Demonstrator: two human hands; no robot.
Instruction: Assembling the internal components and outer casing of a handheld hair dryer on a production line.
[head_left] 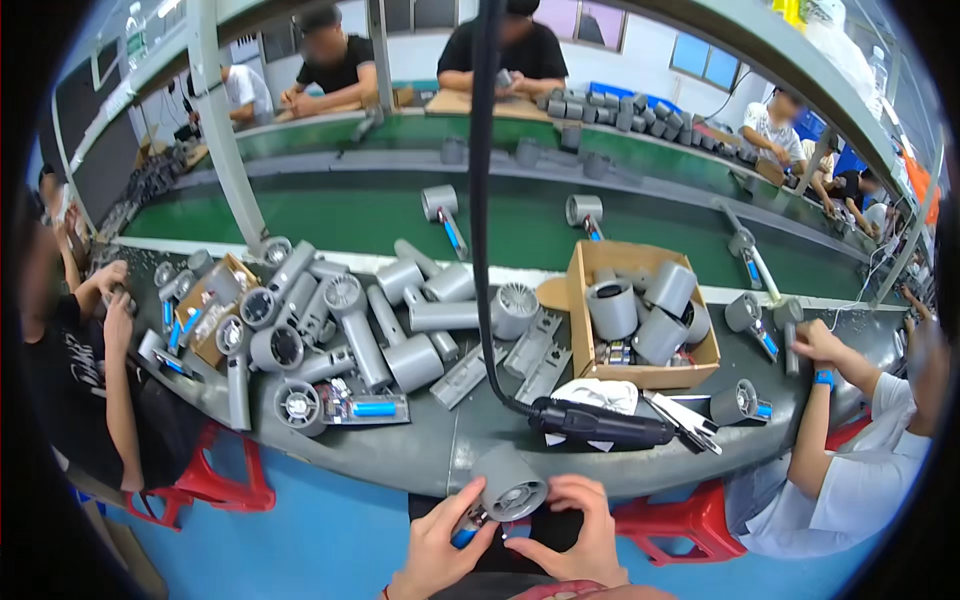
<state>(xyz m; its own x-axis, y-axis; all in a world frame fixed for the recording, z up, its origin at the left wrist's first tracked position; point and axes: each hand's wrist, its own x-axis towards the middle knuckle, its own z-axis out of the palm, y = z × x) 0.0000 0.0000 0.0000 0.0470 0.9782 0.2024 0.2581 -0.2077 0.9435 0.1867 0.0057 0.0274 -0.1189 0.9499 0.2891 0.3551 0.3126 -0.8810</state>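
Observation:
My left hand [445,535] is closed round the left side of a grey cylindrical fan head [508,482], held just off the table's near edge. Its round end faces me, tilted, and shows a ringed hub inside. Below it a blue battery [464,537] and some bare electronics show between my left fingers. My right hand [580,525] curls about the right side, fingertips at the rim and thumb under it by a small dark part with a bluish edge. On the table beyond my hands lies a black corded power screwdriver [600,424].
Grey fan housings [345,292] pile up on the left. A cardboard box [650,376] of fan heads stands right of centre, near scissors [690,425]. A black cable [481,200] hangs in front. Beyond runs a green conveyor [340,215]. Co-workers sit on both sides.

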